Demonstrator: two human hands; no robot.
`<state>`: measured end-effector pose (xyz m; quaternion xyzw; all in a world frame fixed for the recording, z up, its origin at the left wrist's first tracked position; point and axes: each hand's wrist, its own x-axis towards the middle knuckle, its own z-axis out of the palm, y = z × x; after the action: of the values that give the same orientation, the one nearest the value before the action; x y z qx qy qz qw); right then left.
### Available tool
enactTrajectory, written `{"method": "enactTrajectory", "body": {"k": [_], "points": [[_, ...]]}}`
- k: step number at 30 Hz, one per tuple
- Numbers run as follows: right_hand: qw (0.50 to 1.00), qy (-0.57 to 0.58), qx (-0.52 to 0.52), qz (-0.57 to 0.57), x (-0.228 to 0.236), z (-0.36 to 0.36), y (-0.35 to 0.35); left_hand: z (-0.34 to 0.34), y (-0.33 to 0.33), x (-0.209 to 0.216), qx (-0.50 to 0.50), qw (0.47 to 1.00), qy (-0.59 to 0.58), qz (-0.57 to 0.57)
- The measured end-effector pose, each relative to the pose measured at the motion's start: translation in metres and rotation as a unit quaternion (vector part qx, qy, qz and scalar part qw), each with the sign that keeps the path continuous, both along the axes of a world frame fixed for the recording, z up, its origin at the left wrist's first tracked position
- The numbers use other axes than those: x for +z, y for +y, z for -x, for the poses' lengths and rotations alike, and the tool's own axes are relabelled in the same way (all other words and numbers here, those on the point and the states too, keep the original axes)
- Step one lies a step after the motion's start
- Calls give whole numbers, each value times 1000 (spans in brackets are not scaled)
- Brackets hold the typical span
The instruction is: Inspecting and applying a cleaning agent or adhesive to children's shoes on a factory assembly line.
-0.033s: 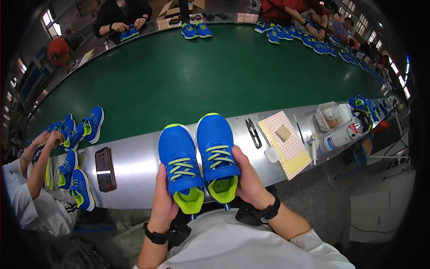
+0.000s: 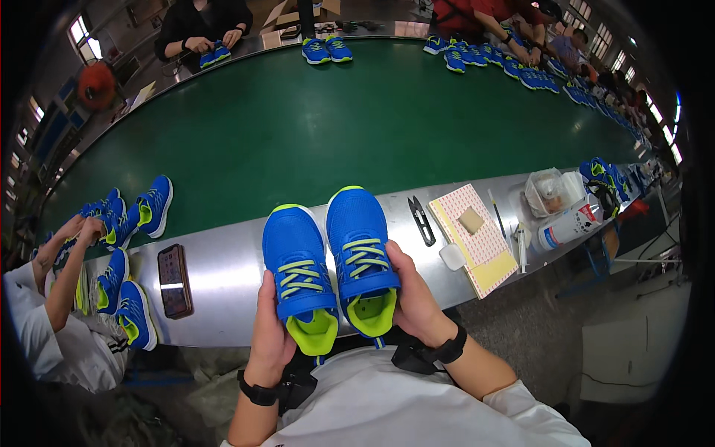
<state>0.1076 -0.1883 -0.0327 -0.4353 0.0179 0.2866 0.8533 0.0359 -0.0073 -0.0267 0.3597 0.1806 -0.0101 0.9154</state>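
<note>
Blue sneakers side by side at the steel counter's (image 2: 231,261) near edge: left hand (image 2: 269,339) fingers wrapped on the left sneaker (image 2: 298,279), right hand (image 2: 413,294) clasping the right sneaker (image 2: 360,253); thread snips (image 2: 421,220) lie beyond.

Count, head view:
- Hands, own: 2. Left hand (image 2: 269,339), right hand (image 2: 414,298).
- Shoes in hand: 2, 1 pr: left shoe (image 2: 298,276), right shoe (image 2: 360,253).
- Phone (image 2: 174,280): 1.
- Snips (image 2: 421,220): 1.
- Pad (image 2: 474,237): 1.
- Bottle (image 2: 567,226): 1.
- Far pair (image 2: 326,50): 2 shoes.
- Shoes at left (image 2: 126,257): approx 6, overlap, not exact.
- Far-right row (image 2: 536,74): too many/small to count.
</note>
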Motion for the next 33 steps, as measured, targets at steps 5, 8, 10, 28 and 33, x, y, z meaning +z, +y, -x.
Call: {"method": "enactTrajectory", "body": {"k": [5,8,10,28,33], "points": [[980,126,49,-145,-3,-9,-7,-2,4,1,9,998,34,49],[975,169,35,-139,3,-8,-3,-2,6,0,13,995,34,93],[975,171,31,-136,5,-7,-3,0,6,3,5,995,38,91],[983,100,56,-145,-25,8,-21,25,-6,-7,24,992,-12,-126],[998,-9,-22,64,-16,3,-2,13,-7,-17,44,992,7,-118]]}}
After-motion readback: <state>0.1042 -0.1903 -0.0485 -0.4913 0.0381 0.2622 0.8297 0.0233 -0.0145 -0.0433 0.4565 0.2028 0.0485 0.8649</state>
